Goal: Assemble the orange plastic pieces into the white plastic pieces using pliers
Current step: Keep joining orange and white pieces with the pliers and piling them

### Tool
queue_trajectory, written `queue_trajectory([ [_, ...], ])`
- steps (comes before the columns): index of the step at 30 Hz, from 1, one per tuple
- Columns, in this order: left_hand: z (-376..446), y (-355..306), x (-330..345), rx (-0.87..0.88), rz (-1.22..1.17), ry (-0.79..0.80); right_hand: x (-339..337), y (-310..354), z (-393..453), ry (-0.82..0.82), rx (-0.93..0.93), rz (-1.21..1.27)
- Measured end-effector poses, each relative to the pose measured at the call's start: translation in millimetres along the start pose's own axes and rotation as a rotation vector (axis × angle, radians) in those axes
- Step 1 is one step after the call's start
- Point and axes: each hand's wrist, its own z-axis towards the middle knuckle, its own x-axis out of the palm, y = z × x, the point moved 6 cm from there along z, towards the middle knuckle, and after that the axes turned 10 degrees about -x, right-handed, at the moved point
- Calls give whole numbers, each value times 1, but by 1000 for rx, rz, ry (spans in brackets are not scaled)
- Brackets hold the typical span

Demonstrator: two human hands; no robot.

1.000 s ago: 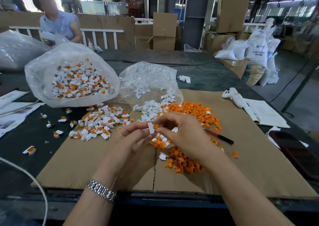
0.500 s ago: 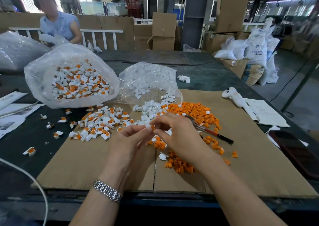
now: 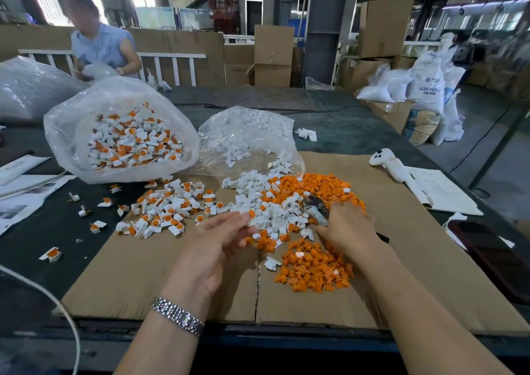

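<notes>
My left hand (image 3: 218,240) pinches a white plastic piece (image 3: 251,216) with an orange piece set in it, at its fingertips over the cardboard. My right hand (image 3: 348,227) lies to the right and grips the pliers (image 3: 314,205), whose jaws point up-left over the loose parts. Loose orange pieces (image 3: 314,270) lie in heaps below and behind the hands. Loose white pieces (image 3: 258,187) sit just beyond my fingers. A spread of joined white-and-orange pieces (image 3: 169,211) lies to the left.
A clear bag of joined pieces (image 3: 134,142) and a clear bag of white pieces (image 3: 246,136) stand behind. The cardboard sheet (image 3: 143,274) covers the dark table. A white controller (image 3: 387,162), notebook (image 3: 441,194) and dark phone (image 3: 487,257) lie right. A person works at the far left.
My right hand left the piece, moved right and took hold of the pliers, lifting them off the orange heap. My left hand still holds the white piece and has barely shifted.
</notes>
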Motion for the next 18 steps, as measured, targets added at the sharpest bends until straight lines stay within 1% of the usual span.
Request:
queue_trajectory([
  [3,-1,0,3,-16,-34,3,-7,3,-1,-10,-31,45],
  [6,0,-1,4,-34,-77,16,-26,9,-8,-71,-56,243],
  [7,1,-2,5,-33,-79,28,-34,14,-12,-63,-74,318],
  [8,2,-3,6,-26,-75,39,-41,22,-17,-14,-108,393],
  [11,3,-5,11,0,-80,57,-47,56,-36,261,-243,654],
  [13,3,-7,13,23,-82,57,-46,74,-47,382,-288,757],
  [15,2,-10,14,54,-61,52,-45,86,-52,412,-321,785],
  [18,2,-13,11,77,-24,37,-44,96,-55,397,-352,775],
])
